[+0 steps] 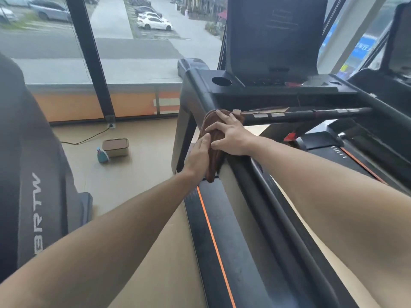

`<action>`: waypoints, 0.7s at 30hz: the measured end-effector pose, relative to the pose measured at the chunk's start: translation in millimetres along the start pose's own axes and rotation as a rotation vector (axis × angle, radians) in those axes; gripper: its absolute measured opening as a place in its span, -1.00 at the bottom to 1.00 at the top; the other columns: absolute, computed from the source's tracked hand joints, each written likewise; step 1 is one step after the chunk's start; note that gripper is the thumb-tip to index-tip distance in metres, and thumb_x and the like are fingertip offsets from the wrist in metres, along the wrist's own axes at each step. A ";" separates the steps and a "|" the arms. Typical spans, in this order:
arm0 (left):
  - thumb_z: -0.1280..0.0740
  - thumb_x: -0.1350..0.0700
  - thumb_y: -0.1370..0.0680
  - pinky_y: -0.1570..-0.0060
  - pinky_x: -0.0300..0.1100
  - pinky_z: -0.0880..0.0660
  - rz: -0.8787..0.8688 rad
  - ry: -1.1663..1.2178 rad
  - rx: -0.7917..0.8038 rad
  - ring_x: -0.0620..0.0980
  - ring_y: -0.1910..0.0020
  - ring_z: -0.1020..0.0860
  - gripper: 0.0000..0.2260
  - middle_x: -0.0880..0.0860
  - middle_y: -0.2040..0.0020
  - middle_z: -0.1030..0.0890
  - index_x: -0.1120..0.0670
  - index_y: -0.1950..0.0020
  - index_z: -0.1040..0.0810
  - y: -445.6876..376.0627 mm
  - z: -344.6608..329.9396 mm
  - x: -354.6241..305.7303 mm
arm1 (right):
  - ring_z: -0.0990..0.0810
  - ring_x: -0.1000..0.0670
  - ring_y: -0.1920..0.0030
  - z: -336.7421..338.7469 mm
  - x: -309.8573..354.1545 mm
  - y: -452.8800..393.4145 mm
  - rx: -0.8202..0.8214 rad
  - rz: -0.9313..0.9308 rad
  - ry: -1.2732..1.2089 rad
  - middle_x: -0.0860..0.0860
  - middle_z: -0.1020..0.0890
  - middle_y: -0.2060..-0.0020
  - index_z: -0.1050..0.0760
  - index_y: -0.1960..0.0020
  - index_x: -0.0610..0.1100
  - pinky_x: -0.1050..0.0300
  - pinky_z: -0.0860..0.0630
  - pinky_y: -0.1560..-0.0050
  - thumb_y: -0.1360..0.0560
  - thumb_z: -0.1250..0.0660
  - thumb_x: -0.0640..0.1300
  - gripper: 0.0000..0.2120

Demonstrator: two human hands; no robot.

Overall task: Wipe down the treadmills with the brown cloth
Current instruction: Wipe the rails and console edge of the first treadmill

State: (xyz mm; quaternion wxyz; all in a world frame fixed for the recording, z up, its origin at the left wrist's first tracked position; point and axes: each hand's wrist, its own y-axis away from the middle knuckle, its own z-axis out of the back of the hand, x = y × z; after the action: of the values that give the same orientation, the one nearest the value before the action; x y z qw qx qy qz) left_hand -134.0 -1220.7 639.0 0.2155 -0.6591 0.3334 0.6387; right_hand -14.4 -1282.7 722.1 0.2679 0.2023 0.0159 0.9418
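A black treadmill (262,192) with an orange stripe fills the middle and right of the head view. The brown cloth (214,152) is draped over its left handrail, near the corner under the console. My right hand (231,136) lies flat on top of the cloth, fingers spread and pressing it to the rail. My left hand (199,155) grips the cloth's hanging left side from the outside of the rail. Part of the cloth is hidden under both hands.
Another grey treadmill part (33,185) stands at the left. On the tan floor lie a lidded box (116,147), a small teal object (102,155) and a cable (89,137). A large window is ahead. A third machine (398,63) is at the far right.
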 end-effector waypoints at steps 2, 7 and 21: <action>-0.13 -0.43 -0.48 -0.27 0.14 -0.55 -0.005 -0.006 -0.002 0.03 -0.20 -0.64 -0.43 0.00 -0.20 -0.68 -0.20 -0.37 -0.56 34.6 -16.1 1.1 | 0.16 -0.11 -0.66 -6.0 -6.2 36.2 -0.019 0.009 -0.042 0.04 0.05 -0.68 -0.44 -0.44 0.22 -0.04 0.14 -0.63 -0.52 -0.41 0.04 -0.50; -0.10 -0.38 -0.52 -0.34 0.08 -0.50 -0.036 -0.010 -0.062 -0.01 -0.22 -0.63 -0.44 -0.02 -0.20 -0.69 -0.16 -0.37 -0.56 127.7 -46.2 8.9 | 0.06 -0.10 -0.65 -23.2 -21.8 121.6 -0.034 0.045 -0.100 -0.01 0.02 -0.68 -0.45 -0.42 0.23 -0.04 0.02 -0.63 -0.50 -0.41 0.09 -0.51; -0.17 -0.12 -0.71 -0.18 0.18 -0.59 -0.001 0.067 -0.193 0.15 0.01 -0.69 -0.56 0.17 0.03 -0.72 0.19 -0.06 -0.66 281.6 -78.6 48.4 | 0.20 -0.10 -0.65 -67.4 -16.8 342.8 -0.100 0.034 0.023 0.17 0.11 -0.66 -0.33 -0.47 0.25 -0.24 -0.12 -0.59 -0.52 -0.27 0.08 -0.48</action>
State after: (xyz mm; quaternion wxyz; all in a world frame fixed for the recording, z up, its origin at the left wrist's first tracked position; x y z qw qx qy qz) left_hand -282.2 -1477.3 638.4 0.1400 -0.6981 0.2768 0.6453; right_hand -198.4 -1579.4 701.4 0.2615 0.1778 -0.0314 0.9482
